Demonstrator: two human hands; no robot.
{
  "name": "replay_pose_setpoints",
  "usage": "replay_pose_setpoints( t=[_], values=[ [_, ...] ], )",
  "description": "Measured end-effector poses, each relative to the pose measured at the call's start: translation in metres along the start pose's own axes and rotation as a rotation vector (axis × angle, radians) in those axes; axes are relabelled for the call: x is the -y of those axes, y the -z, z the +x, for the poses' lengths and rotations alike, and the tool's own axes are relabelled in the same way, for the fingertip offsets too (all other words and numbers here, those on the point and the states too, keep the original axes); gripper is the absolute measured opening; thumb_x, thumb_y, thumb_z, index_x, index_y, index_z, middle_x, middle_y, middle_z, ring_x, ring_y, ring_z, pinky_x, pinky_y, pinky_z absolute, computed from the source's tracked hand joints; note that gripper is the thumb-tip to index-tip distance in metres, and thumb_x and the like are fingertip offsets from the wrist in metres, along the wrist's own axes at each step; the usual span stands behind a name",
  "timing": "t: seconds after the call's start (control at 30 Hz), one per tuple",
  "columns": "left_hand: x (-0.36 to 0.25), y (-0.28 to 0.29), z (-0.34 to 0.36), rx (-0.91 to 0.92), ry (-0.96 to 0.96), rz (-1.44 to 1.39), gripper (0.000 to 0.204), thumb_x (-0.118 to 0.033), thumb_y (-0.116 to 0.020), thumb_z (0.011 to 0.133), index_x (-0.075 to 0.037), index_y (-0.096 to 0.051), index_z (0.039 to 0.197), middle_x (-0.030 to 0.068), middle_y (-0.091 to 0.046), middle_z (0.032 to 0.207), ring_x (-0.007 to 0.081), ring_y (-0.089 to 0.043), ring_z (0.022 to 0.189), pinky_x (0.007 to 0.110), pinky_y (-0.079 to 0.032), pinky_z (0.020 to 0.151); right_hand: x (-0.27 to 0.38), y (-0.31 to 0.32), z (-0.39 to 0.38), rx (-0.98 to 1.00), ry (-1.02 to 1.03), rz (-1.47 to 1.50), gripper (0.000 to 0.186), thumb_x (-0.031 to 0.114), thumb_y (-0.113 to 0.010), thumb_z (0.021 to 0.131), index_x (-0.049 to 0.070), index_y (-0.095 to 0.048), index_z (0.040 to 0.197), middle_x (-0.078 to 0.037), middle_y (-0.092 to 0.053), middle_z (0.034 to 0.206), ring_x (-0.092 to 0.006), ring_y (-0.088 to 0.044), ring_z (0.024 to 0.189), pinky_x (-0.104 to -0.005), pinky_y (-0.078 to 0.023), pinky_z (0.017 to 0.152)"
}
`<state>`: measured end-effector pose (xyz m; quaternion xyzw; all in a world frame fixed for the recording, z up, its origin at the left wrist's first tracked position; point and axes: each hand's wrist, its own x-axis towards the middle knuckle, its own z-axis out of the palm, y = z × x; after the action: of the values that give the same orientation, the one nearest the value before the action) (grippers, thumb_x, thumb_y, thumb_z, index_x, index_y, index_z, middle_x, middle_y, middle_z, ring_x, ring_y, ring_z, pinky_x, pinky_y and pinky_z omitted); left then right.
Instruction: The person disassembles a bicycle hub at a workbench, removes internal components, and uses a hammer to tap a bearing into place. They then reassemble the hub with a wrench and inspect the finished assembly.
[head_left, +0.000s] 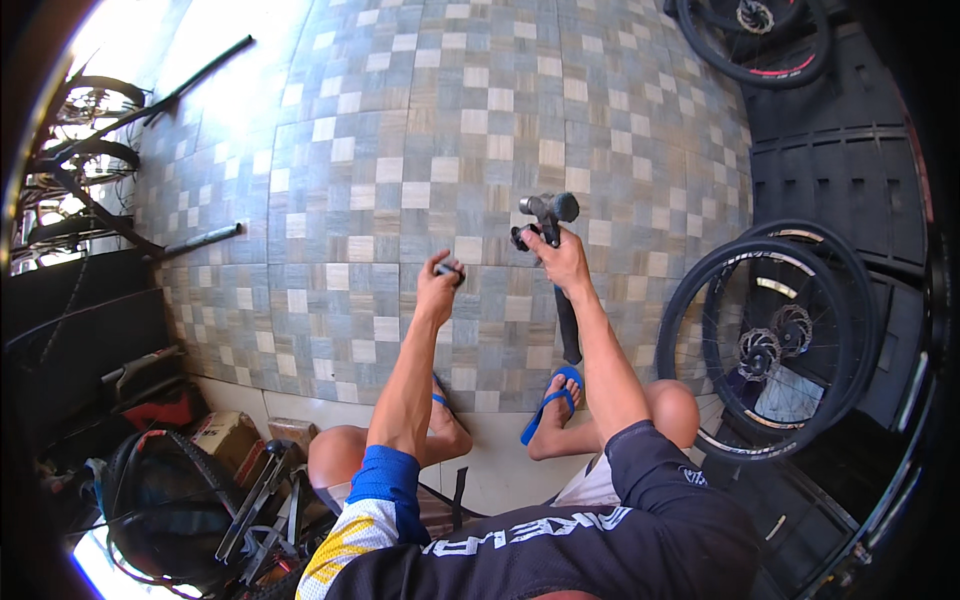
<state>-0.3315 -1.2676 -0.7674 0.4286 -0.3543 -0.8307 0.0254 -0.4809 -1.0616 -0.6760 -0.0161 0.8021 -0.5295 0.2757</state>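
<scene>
My right hand [564,262] is closed around a hammer [567,325] near its head; the dark handle hangs down toward my foot. One end of the head is metal and the other is a wide, round, dark bluish face. A small black part [521,238] sits at the fingertips of that same hand, beside the hammer head; its kind is unclear. To the left, my left hand [436,287] is closed with a small dark piece [454,273] between its fingers, too small to name. The two hands are apart, above the tiled floor [480,130].
Bicycle wheels with disc rotors [760,355] lean at the right, with another wheel [757,60] at the upper right. Dark metal bars [200,240] of a stand with bikes jut in from the left. A cardboard box [222,440] and a tyre [125,500] are at the lower left.
</scene>
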Motion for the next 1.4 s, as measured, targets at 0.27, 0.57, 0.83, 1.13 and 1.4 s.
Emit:
replay_pose_setpoints(
  t=[0.27,0.57,0.83,1.13,1.4],
  values=[
    [0.021,-0.038,0.095,0.180,-0.044,0.360,0.038,-0.005,-0.069,0.099,-0.002,-0.063,0.136,0.0103,-0.066,0.120,0.0194,-0.069,0.101,0.042,-0.063,0.091,-0.075,-0.018,0.046,-0.006,0.081,-0.008,0.043,0.043,-0.082,0.093,0.002,-0.075,0.102,0.000,-0.064,0.071,-0.0112,-0.059,0.065,-0.0317,-0.047,0.061],
    [0.053,-0.029,0.118,0.133,-0.716,0.830,0.055,-0.002,-0.076,0.093,-0.010,-0.061,0.145,0.0077,-0.074,0.113,0.0163,-0.068,0.102,0.030,-0.054,0.091,-0.075,-0.019,0.039,0.114,-0.340,0.559,0.042,0.049,-0.077,0.097,0.010,-0.064,0.092,0.002,-0.056,0.074,-0.0048,-0.045,0.047,-0.0237,-0.039,0.043],
    [0.050,-0.022,0.127,0.099,-0.918,0.959,0.056,-0.003,-0.082,0.084,-0.010,-0.065,0.137,0.0125,-0.076,0.123,0.0326,-0.072,0.111,0.040,-0.056,0.095,-0.106,-0.049,0.061,-0.013,0.015,0.030,0.040,0.042,-0.079,0.096,0.004,-0.074,0.104,-0.005,-0.070,0.079,-0.0184,-0.065,0.068,-0.0340,-0.051,0.064],
    [0.046,-0.017,0.134,0.129,-0.818,0.940,0.049,-0.003,-0.079,0.079,-0.008,-0.069,0.126,0.0156,-0.074,0.116,0.0371,-0.067,0.111,0.045,-0.054,0.096,-0.081,-0.079,0.083,0.040,0.200,-0.358,0.051,0.047,-0.080,0.092,0.006,-0.071,0.121,-0.020,-0.076,0.090,-0.0367,-0.073,0.083,-0.0433,-0.056,0.075],
    [0.047,-0.016,0.139,0.116,-0.863,0.909,0.037,-0.009,-0.081,0.082,-0.002,-0.068,0.116,0.0185,-0.070,0.101,0.0385,-0.065,0.094,0.046,-0.053,0.084,-0.084,-0.092,0.094,0.044,0.266,-0.492,0.050,0.050,-0.080,0.090,0.005,-0.067,0.107,-0.022,-0.074,0.081,-0.0453,-0.072,0.081,-0.0517,-0.055,0.071]
  ],
)
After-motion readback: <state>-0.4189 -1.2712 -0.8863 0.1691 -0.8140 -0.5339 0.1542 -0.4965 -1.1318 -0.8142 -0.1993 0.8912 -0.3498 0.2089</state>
